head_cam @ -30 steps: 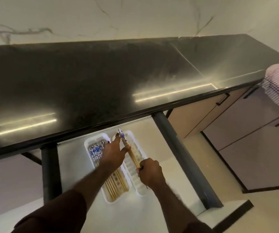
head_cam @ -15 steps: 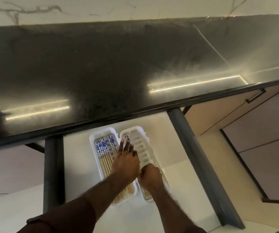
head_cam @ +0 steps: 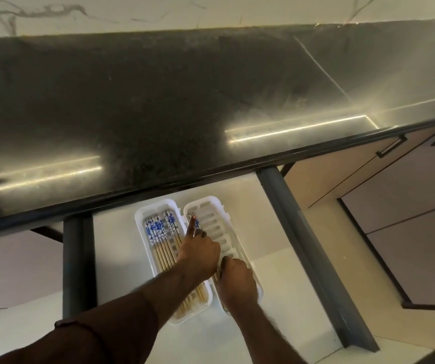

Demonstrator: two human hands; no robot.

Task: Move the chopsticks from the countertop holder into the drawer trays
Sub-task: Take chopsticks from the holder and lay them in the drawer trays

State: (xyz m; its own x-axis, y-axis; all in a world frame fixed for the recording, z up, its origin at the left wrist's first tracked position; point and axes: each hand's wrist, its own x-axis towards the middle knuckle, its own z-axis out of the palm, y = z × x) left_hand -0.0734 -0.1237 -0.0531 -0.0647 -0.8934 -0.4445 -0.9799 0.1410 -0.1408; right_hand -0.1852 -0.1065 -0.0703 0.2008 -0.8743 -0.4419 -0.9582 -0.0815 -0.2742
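Two white trays lie side by side in the open drawer (head_cam: 116,258). The left tray (head_cam: 142,232) holds several wooden chopsticks (head_cam: 158,232) with blue-and-white tops. In the slotted right tray (head_cam: 217,206), along its left side, lie a few more chopsticks (head_cam: 198,224), mostly hidden under my hands. My left hand (head_cam: 200,250) reaches across, its straight index finger pressing on their patterned tops while the other fingers are curled. At the near end of that tray, my right hand (head_cam: 237,282) pinches their thin ends. The countertop holder is out of view.
The black countertop (head_cam: 158,106) overhangs the back of the drawer. Dark drawer sides stand on the left (head_cam: 78,264) and right (head_cam: 308,253). Closed cabinet fronts with a black handle (head_cam: 391,147) are at the right.
The chopsticks that I held tilted above the right tray now lie down in it. My left hand shifted from the left tray to their tops, index finger out.
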